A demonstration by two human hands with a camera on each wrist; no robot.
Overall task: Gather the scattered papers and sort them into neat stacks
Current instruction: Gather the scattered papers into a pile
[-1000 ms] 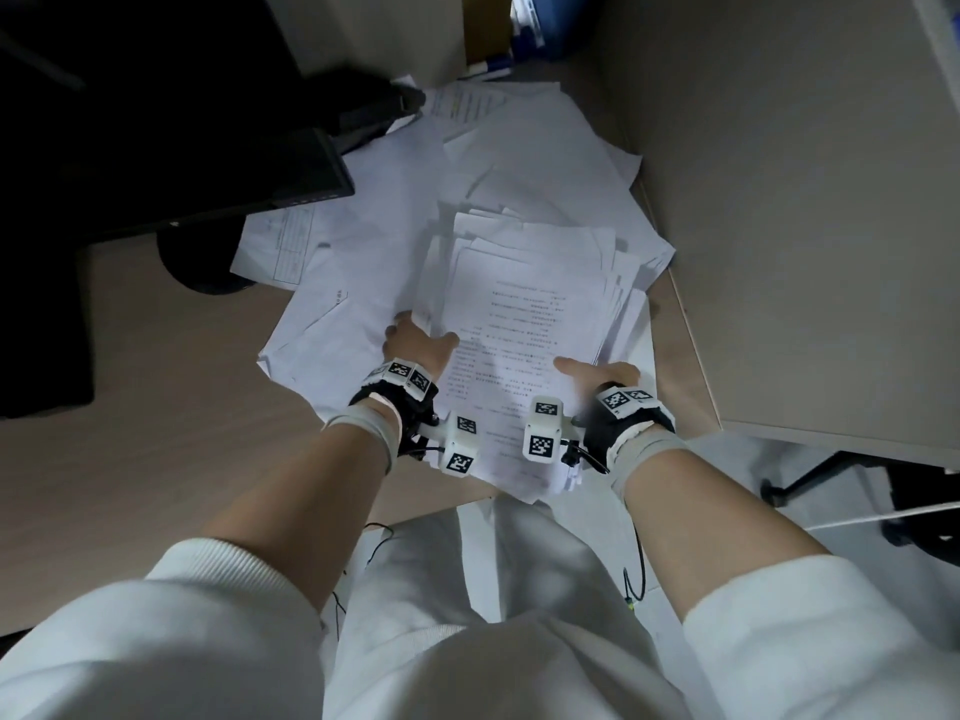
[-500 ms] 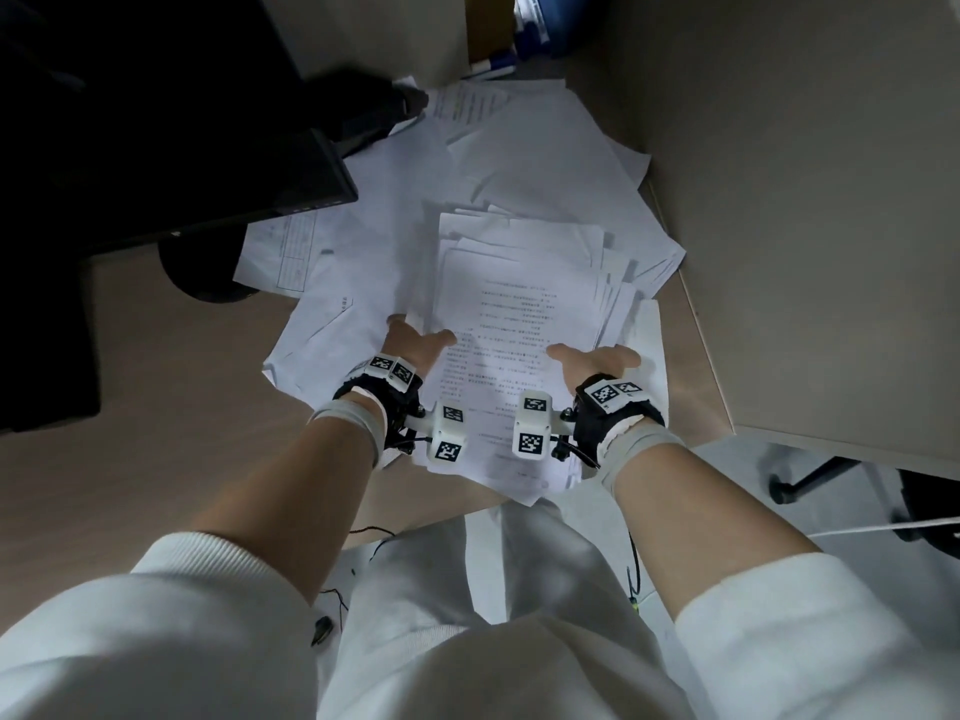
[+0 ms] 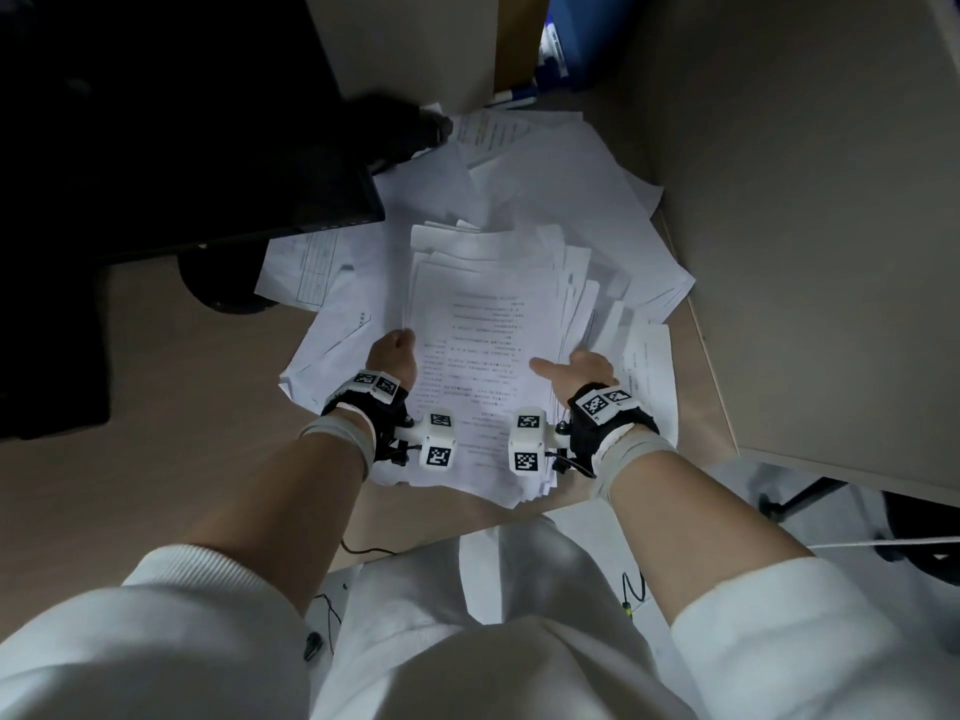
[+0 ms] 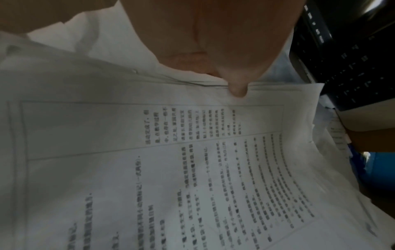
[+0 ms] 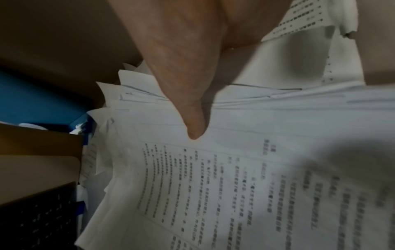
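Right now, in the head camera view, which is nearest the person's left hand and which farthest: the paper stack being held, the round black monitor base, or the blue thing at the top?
From the left hand:
1. Paper stack: gripped at its left edge, so touching.
2. Round black monitor base: to the left, on the desk under the screen.
3. Blue thing: far off at the top, behind the scattered sheets.

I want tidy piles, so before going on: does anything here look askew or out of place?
Yes. The bundle held between the left hand and right hand is ragged: its sheets fan out unevenly along the right edge. Loose sheets still sprawl at odd angles behind it.
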